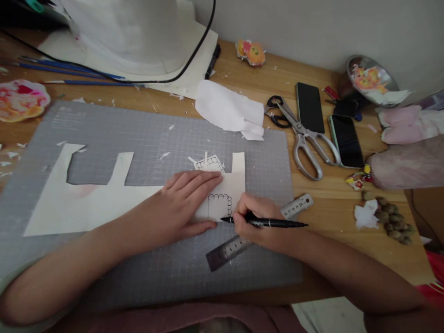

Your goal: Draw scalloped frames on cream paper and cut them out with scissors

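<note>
Head view, and I'm watching two bare hands working close together over a grey cutting mat [163, 259]. The left hand [189, 199] is lying flat, its fingers stretching out side by side, gripping nothing and simply resting on a big sheet of cream paper [138, 199]. That sheet is reaching out well to the left from under those fingers, its far edge showing cut-out notches. Just beyond the left fingers, a small paper piece [210, 163] is peeking out, carrying a looping black line.

Over to the right hand [256, 217]: thumb and fingers are gripping a black pen [280, 223], and its tip is pointing down at the paper's near edge, just beside the left thumb. Between the two sets of fingers, a bumpy outline [229, 206] is showing on the sheet. A metal ruler [225, 252] is slanting beneath the right hand, poking out on both sides.

Farther off, beyond the right fingers, silver scissors [305, 138] are lying spread near two phones, one dark [310, 107] and one green-edged [347, 141]. Straight past the left fingers, a loose white paper [229, 108] is curling on the mat's far edge, and way off to their left, blue paintbrushes [69, 69] are lying in a bunch.
</note>
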Demonstrator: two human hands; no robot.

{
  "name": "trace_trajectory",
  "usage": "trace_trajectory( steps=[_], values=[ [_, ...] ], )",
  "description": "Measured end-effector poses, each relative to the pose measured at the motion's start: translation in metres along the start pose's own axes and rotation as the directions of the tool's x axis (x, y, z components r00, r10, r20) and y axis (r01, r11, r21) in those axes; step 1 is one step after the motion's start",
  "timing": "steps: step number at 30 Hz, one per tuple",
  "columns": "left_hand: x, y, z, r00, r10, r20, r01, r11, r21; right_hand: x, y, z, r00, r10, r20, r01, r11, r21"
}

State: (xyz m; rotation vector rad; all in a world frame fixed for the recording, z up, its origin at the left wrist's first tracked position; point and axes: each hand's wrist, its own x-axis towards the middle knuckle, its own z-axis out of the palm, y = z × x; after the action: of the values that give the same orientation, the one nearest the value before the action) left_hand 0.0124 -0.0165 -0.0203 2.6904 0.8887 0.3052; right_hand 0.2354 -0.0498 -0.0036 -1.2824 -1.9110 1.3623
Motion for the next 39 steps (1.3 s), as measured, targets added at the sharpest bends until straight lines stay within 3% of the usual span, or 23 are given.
trace_trajectory(
  steps=[5, 9, 28, 34, 39],
  values=[
    [0.000, 0.002, -0.005, 0.996, -0.044, 0.072, 0.045, 0.999, -0.001, 0.001, 0.001, 0.000, 1.000, 0.003, 0.021, -0.003, 1.000, -0.011],
    [0.000, 0.000, -0.001, 1.000, -0.004, -0.004, 0.004, 1.000, -0.012, 0.001, 0.003, 0.001, 1.000, 0.006, 0.029, -0.005, 1.000, -0.021],
    [-0.001, 0.000, 0.000, 1.000, -0.008, 0.017, 0.008, 1.000, 0.000, 0.001, 0.001, -0.003, 0.997, 0.076, -0.032, -0.074, 0.996, 0.044],
    [0.000, -0.001, 0.000, 1.000, -0.011, 0.023, 0.011, 1.000, -0.017, -0.004, -0.002, 0.000, 0.979, 0.072, -0.190, -0.044, 0.988, 0.147],
    [-0.001, -0.002, 0.001, 1.000, -0.015, 0.022, 0.015, 1.000, -0.009, -0.006, -0.005, 0.008, 0.997, -0.009, -0.077, 0.011, 1.000, 0.027]
  ],
)
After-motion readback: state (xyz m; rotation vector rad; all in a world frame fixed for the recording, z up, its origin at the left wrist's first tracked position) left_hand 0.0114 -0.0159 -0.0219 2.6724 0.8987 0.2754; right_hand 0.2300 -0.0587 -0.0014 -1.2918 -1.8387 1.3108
